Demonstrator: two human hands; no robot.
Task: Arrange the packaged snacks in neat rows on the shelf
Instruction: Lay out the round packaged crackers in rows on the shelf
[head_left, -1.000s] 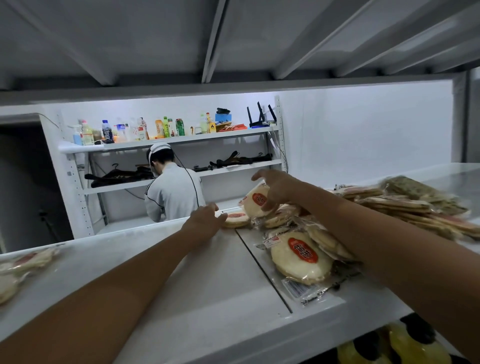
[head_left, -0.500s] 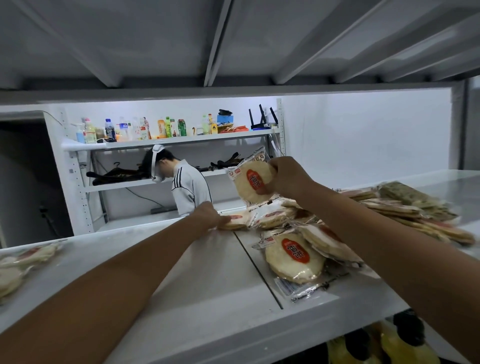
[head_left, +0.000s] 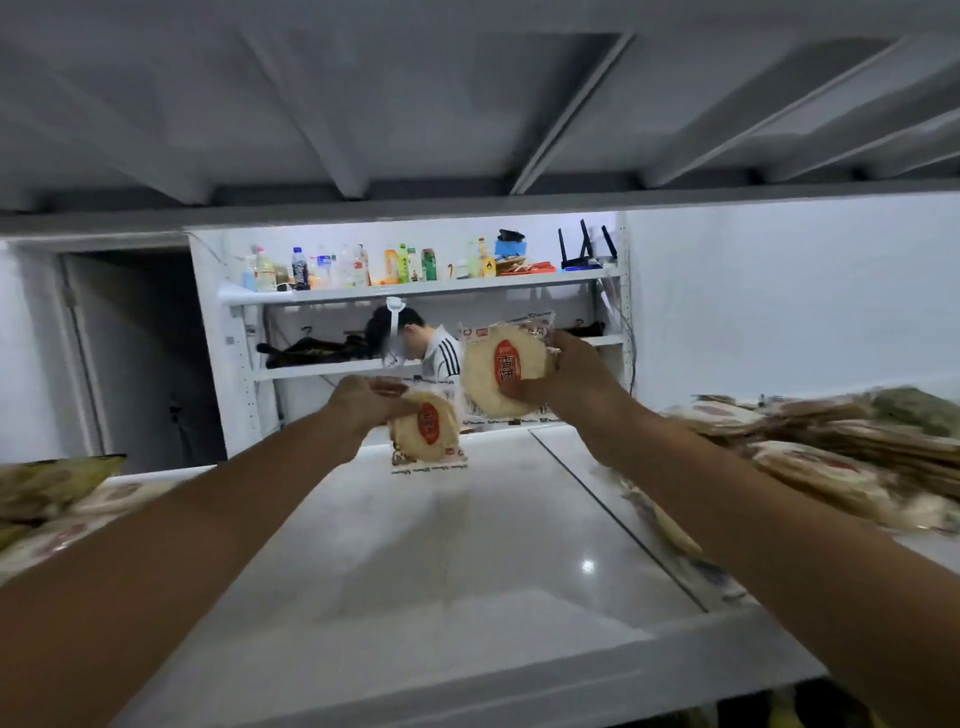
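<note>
My right hand (head_left: 574, 374) grips a round rice-cracker packet (head_left: 501, 371) with a red oval label, held upright above the far edge of the white shelf (head_left: 467, 561). My left hand (head_left: 361, 402) holds a second, smaller-looking cracker packet (head_left: 427, 434) upright, its lower edge on the shelf's back edge. The two packets stand side by side, close together. A loose heap of more cracker packets (head_left: 826, 457) lies on the shelf to the right, blurred.
More packets (head_left: 57, 499) lie at the shelf's left end. A seam (head_left: 618, 519) runs across the shelf top. Beyond the shelf a person (head_left: 436, 348) stands at a white rack (head_left: 426, 291) holding bottles. The upper shelf's underside (head_left: 467, 104) hangs low overhead.
My right hand lifted a packet out of the heap and brought it left and upright. My left hand stood its flat packet up at the back edge. The camera view shifted right.
</note>
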